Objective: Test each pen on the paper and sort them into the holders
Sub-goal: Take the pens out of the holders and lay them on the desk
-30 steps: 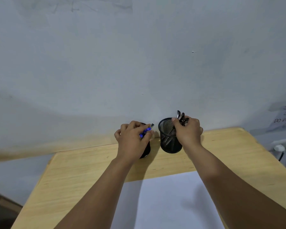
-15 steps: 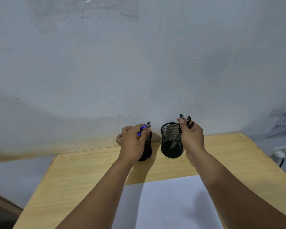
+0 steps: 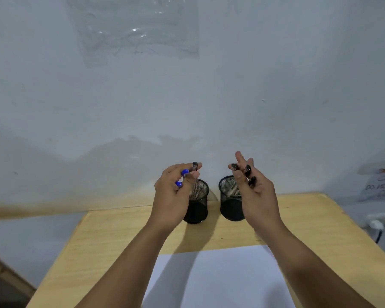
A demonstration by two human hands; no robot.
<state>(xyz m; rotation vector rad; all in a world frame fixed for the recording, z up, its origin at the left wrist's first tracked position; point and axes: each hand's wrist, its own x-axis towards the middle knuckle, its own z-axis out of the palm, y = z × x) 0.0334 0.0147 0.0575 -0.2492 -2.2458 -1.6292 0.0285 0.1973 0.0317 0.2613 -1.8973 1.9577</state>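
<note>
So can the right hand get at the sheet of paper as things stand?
Probably, but not freely: the right hand is full of black-capped pens and raised by the right holder. The paper lies bare below it.

Light was dim, cool, flat w/ a grey cast. Arms threw soft shadows fwd onto the paper (image 3: pixel 218 281) and table (image 3: pixel 111 245); a blurry shadow band crossed the wall (image 3: pixel 298 85). Glare specks on the plastic sheet (image 3: pixel 133 30) up top. Wide-angle bending at edges; overall soft, hands slightly motion-blurred.
</note>
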